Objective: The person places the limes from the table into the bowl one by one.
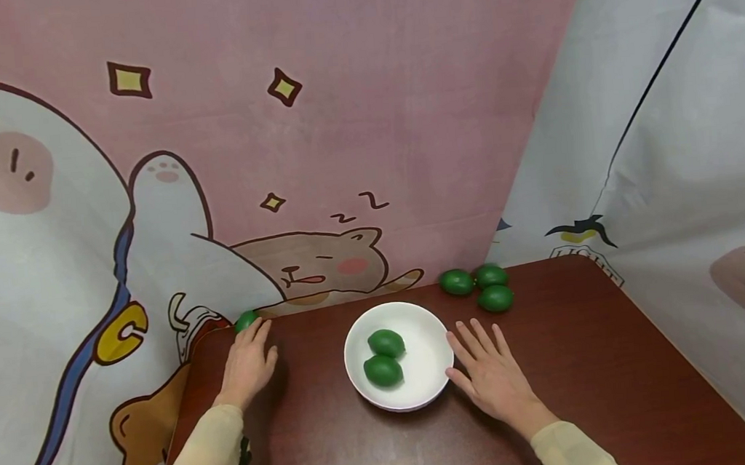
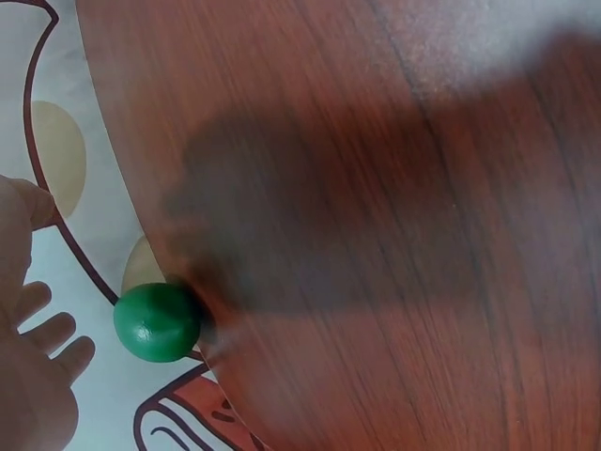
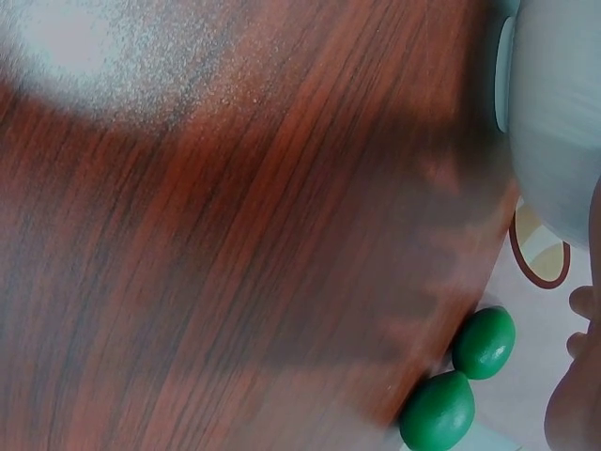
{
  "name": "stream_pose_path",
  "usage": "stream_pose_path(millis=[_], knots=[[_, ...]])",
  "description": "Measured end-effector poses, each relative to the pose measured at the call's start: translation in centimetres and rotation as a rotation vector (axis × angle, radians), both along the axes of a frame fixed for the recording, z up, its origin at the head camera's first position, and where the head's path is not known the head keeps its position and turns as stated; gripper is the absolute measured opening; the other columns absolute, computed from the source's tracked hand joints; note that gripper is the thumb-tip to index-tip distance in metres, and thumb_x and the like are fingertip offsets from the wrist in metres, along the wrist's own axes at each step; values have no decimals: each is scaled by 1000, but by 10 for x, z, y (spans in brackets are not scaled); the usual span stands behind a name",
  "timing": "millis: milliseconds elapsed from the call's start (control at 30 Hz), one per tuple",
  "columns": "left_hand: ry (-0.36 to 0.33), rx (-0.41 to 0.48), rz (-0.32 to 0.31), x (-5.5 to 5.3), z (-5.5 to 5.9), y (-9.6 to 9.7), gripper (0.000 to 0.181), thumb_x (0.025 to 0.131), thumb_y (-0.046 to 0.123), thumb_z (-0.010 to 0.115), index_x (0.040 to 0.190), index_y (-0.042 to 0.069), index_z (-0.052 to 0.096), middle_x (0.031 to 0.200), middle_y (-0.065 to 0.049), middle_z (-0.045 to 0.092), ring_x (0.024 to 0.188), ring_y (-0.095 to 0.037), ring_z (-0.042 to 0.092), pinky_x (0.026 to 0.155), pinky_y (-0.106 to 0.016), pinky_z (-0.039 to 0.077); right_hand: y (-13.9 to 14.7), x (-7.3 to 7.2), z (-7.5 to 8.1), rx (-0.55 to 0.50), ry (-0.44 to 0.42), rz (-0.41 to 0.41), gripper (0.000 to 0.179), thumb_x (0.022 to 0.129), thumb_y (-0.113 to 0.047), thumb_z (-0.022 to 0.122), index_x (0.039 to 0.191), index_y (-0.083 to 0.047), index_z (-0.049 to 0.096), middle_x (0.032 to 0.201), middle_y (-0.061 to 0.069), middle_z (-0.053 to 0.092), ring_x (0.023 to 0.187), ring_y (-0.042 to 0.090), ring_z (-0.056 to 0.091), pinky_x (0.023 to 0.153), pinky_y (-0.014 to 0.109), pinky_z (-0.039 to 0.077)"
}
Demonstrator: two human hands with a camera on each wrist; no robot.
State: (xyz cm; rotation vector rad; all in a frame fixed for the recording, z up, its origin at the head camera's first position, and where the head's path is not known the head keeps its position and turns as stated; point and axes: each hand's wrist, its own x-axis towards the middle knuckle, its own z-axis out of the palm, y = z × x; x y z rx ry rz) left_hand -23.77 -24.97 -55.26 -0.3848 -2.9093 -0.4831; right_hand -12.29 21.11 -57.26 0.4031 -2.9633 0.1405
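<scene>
My left hand (image 1: 247,366) reaches to the far left edge of the table, its fingertips close to a single green lime (image 1: 246,320). In the left wrist view that lime (image 2: 157,322) sits at the table's rim, with a gap between it and the fingers (image 2: 52,334). A white round bowl (image 1: 429,328) stands mid-table and holds two limes (image 1: 385,357), one behind the other. Beside the bowl's right rim, my right hand (image 1: 492,376) hovers palm down with fingers spread, holding nothing. The right wrist view catches the bowl's side (image 3: 554,113) and part of the hand.
Three more limes (image 1: 494,298) cluster at the back edge of the brown wooden table (image 1: 567,363), right of the bowl. Right behind the table hangs a pink and white cartoon cloth (image 1: 442,110), which also runs along both sides.
</scene>
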Motion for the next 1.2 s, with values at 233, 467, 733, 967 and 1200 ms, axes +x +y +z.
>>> stream_pose_path(millis=[233, 467, 733, 967, 1200], knots=[[-39, 6, 24, -4, 3, -2, 61, 99, 14, 63, 152, -8, 42, 157, -33, 39, 142, -52, 38, 114, -66, 33, 1, 1, -1, 25, 7, -4, 71, 103, -56, 51, 161, -15, 40, 167, 12, 33, 157, 37, 21, 124, 64, 14], [-63, 19, 36, -10, 2, -3, 62, 100, 14, 61, 152, -10, 40, 158, -34, 35, 143, -53, 35, 116, -67, 31, 3, 1, -1, 14, -11, -14, 71, 104, -55, 50, 161, -14, 39, 168, 11, 31, 158, 36, 17, 125, 63, 8], [-94, 30, 67, -17, -5, -6, 62, 101, 16, 60, 152, -11, 38, 158, -34, 33, 144, -54, 33, 114, -68, 31, 3, -1, 0, -1, 4, -7, 70, 104, -54, 51, 160, -14, 41, 168, 12, 32, 158, 36, 18, 125, 62, 7], [-143, 63, 118, -24, -8, -14, 65, 101, 18, 58, 155, -9, 34, 160, -34, 28, 144, -55, 28, 114, -70, 29, 2, -2, 0, 14, -3, 0, 71, 104, -56, 50, 161, -16, 39, 168, 10, 31, 158, 36, 19, 125, 62, 9], [-154, 93, 144, -28, -10, -21, 64, 101, 18, 56, 155, -9, 34, 159, -36, 27, 142, -58, 28, 112, -72, 30, 0, -1, 0, 15, 1, 2, 70, 104, -56, 50, 161, -16, 40, 168, 10, 32, 157, 36, 21, 125, 62, 9]])
